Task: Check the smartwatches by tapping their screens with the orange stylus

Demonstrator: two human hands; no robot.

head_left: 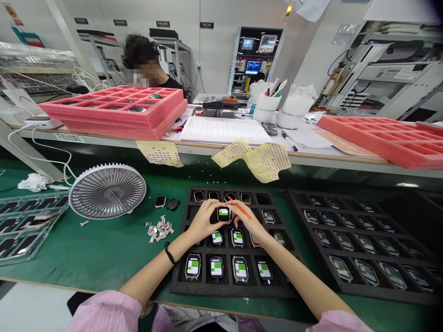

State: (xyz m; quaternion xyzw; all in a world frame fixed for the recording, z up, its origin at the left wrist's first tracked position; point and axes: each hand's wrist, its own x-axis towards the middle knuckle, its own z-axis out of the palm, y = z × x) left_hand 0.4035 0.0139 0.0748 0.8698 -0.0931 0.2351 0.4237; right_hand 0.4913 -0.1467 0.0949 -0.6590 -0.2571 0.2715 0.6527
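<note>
Between my hands a smartwatch case [224, 213] with a lit green and white screen is held up above the black foam tray [221, 287]. My left hand [207, 216] is closed around its left side. My right hand [244, 216] is closed on an orange stick-like tool [242, 210], its fingers also at the watch's right edge; the tool's exact kind cannot be made out. In the tray's compartments below lie several watch cases with lit screens, such as one watch case [240, 269] in the front row. Darker cases fill the back row.
A second black foam tray [325, 272] of watches lies at the right. On the left stand a round fan [108, 191], a pile of small tabs [161, 229] and a clear plastic tray [31, 249]. Pink foam trays [114, 121] rest on the shelf. A person [148, 64] sits beyond.
</note>
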